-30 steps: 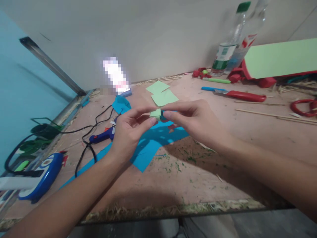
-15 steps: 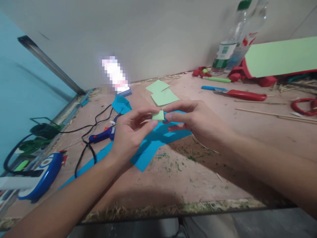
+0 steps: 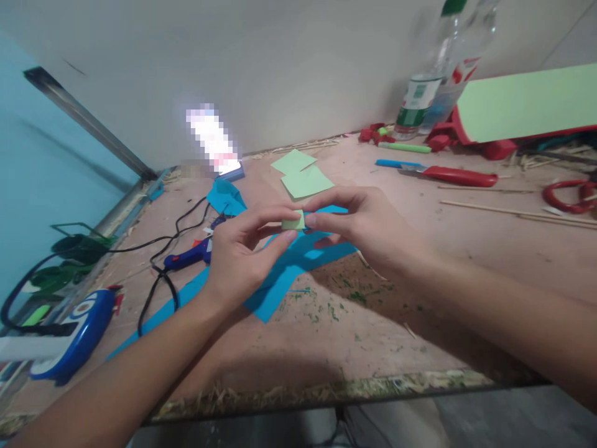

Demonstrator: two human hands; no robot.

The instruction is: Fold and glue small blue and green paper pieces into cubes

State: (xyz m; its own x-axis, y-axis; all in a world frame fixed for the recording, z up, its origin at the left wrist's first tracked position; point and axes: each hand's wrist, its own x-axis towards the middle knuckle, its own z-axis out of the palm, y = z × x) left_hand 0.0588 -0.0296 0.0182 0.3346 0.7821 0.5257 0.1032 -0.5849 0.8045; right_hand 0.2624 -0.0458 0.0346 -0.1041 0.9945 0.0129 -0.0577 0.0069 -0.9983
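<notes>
Between both hands is a small folded piece of pale green paper (image 3: 293, 221), with a bit of blue at its right end. My left hand (image 3: 252, 246) pinches it from the left, index finger over the top and thumb at the lower edge. My right hand (image 3: 357, 221) grips its right end with thumb and index finger. Blue paper (image 3: 275, 280) lies on the table below the hands. Two light green paper squares (image 3: 305, 182) overlap just beyond them. Left of my left hand rests a blue glue gun (image 3: 189, 255), partly hidden by it.
A lit phone (image 3: 214, 140) stands at the back. A red-handled knife (image 3: 459, 176), a green pen (image 3: 405, 147), thin sticks (image 3: 489, 210) and plastic bottles (image 3: 417, 102) are on the right. A black cord (image 3: 156, 258) and a blue-and-white lamp base (image 3: 88, 336) occupy the left.
My left index finger has come down further over the green paper's upper face. Both hands stay together at the paper, and the whole view has shifted slightly.
</notes>
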